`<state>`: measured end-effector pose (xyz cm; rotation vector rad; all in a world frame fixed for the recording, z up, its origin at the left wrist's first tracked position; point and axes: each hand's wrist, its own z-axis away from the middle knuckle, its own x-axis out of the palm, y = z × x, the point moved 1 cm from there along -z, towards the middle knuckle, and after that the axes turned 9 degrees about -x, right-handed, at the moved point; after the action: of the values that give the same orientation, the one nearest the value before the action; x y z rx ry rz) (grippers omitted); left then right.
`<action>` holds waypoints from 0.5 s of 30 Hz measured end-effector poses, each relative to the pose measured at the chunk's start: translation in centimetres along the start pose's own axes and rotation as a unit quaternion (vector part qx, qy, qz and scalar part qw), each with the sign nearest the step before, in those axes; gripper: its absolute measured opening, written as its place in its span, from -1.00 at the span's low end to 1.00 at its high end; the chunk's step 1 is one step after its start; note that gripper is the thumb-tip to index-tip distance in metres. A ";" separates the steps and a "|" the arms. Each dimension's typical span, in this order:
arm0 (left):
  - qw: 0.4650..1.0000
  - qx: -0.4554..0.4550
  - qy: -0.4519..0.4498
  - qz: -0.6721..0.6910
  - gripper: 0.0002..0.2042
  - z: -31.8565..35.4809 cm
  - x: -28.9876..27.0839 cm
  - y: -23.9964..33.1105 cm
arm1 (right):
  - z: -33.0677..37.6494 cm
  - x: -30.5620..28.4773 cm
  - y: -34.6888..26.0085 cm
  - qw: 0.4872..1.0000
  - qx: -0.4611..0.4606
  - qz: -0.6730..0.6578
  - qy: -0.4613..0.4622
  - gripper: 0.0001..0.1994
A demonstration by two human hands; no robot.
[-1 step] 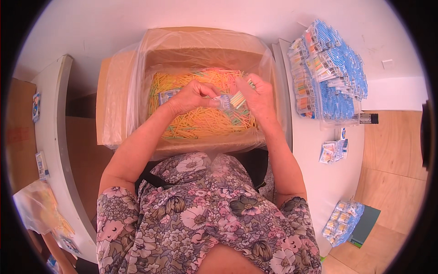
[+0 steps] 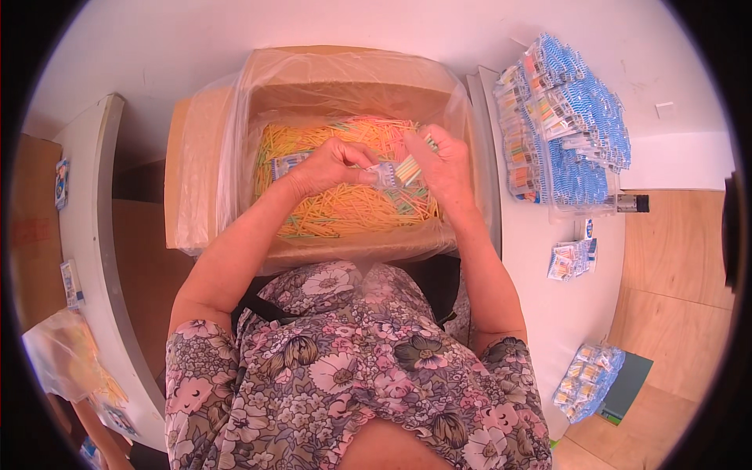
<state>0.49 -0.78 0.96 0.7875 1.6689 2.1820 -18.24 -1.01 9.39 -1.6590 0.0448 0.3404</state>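
Pinched between thumb and fingers of my left hand (image 2: pixel 338 166) is a small clear packet (image 2: pixel 385 174) with blue print. My right hand (image 2: pixel 445 164) is closed around a bundle of thin pastel sticks (image 2: pixel 406 169), whose lower ends point at the packet's mouth. Whether the tips are inside the packet, I cannot tell. More blue-and-clear packets (image 2: pixel 288 163) show beside my left wrist; the hand partly covers them. Both hands are over a cardboard box (image 2: pixel 337 249) lined with clear plastic. Loose yellow, orange, green and pink sticks (image 2: pixel 337 211) fill its bottom.
To the right, a white table (image 2: pixel 533 313) bears a clear bin (image 2: pixel 576 210) heaped with filled packets, a few loose packets (image 2: pixel 572 260) and a bundled batch (image 2: pixel 589 382). At left stands another white table (image 2: pixel 86 211); another person's arm (image 2: pixel 102 431) shows at the lower left.
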 end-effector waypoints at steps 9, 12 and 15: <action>1.000 -0.008 -0.006 0.005 -0.92 0.0 0.0 0.1 | -1.4 -0.3 -1.1 0.986 -0.034 0.157 -0.052 -0.77; 1.000 -0.018 -0.010 0.016 -0.90 0.1 0.0 0.3 | -1.0 0.1 -1.4 0.962 -0.120 0.240 -0.058 -0.77; 1.000 -0.017 -0.008 0.017 -0.87 0.3 0.1 0.4 | -0.5 0.8 -1.7 0.944 -0.146 0.286 -0.074 -0.78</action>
<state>0.61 -0.65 1.40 0.8267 1.6173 2.2150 -17.00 -1.14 10.88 -1.8884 0.3860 0.9500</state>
